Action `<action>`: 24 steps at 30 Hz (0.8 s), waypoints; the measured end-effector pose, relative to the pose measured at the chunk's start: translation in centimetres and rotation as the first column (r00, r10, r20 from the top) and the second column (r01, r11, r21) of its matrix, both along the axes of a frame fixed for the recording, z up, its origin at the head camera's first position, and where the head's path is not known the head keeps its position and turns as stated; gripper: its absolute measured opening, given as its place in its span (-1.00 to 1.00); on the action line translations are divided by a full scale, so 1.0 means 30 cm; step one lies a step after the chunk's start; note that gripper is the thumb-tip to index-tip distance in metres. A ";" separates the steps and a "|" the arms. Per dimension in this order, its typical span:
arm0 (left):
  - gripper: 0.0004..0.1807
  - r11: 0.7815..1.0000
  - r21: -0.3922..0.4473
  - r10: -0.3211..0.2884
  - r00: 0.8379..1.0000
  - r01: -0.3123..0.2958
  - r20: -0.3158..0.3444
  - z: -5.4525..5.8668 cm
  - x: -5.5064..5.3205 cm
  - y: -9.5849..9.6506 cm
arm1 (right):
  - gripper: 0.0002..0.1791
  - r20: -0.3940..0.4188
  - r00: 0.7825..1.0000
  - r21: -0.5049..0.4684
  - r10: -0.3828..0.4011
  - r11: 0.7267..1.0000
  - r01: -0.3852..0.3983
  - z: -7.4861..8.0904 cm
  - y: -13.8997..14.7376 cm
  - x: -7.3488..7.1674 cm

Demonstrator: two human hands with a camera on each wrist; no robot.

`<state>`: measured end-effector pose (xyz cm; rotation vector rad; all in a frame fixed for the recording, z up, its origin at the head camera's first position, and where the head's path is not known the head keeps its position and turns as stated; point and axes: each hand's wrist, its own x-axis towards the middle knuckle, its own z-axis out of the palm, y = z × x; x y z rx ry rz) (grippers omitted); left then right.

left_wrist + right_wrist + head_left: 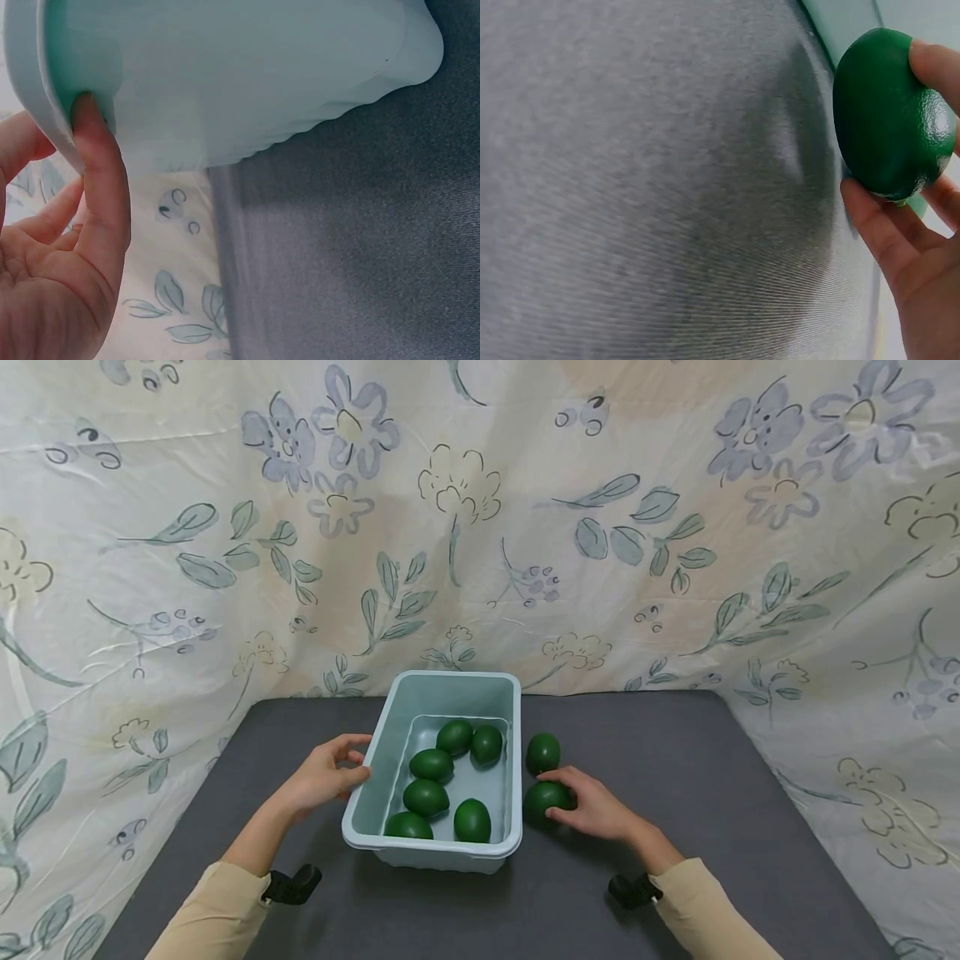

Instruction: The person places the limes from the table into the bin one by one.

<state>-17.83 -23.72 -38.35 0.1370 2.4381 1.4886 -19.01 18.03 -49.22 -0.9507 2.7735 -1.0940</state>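
Observation:
My left hand [330, 774] pinches the left rim of a pale blue-green plastic bin [450, 687]. In the left wrist view, the thumb [101, 169] lies against the bin's outer wall just under the lip, with the other fingers at the rim. Several glossy dark green oval fruits [432, 766] lie inside the bin. To the right of it, my right hand [597, 806] grips another green oval fruit [885, 112], thumb on one side and fingers on the other. Just behind that hand, one more green oval fruit [543, 752] rests on the table close to the bin's right wall.
A dark grey tabletop [645, 735] lies under everything. Floral cloth [525, 527] hangs behind the table and along both sides. Each wrist carries a black camera strap, such as the left one [292, 885].

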 end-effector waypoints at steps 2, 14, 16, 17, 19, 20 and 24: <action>-0.38 1.000 -0.003 0.002 1.000 -0.002 0.000 -0.001 0.000 0.000 | -0.44 0.001 1.000 -0.016 -0.010 1.000 0.010 0.006 0.002 -0.003; -0.38 1.000 0.000 0.009 1.000 -0.009 0.005 0.004 0.002 0.005 | -0.44 -0.032 0.994 -0.051 -0.100 0.994 0.099 0.041 0.023 -0.030; -0.38 1.000 -0.001 0.009 1.000 -0.009 0.004 0.004 0.001 0.005 | -0.44 -0.050 0.993 -0.056 -0.110 0.993 0.107 0.050 0.024 -0.036; -0.38 1.000 -0.002 0.010 1.000 -0.010 0.004 0.004 0.001 0.005 | -0.44 -0.059 0.992 -0.060 -0.116 0.992 0.112 0.055 0.024 -0.040; -0.38 1.000 -0.007 0.010 1.000 -0.010 0.003 0.003 0.001 0.005 | -0.45 -0.071 0.990 -0.064 -0.125 0.991 0.120 0.066 0.024 -0.046; -0.38 1.000 -0.009 0.011 1.000 -0.011 0.003 0.003 0.001 0.005 | -0.45 -0.073 0.989 -0.066 -0.127 0.990 0.122 0.071 0.024 -0.050; -0.38 1.000 -0.012 0.012 1.000 -0.012 0.002 0.001 0.001 0.006 | -0.44 -0.050 0.989 -0.076 -0.137 0.988 0.133 0.095 0.024 -0.062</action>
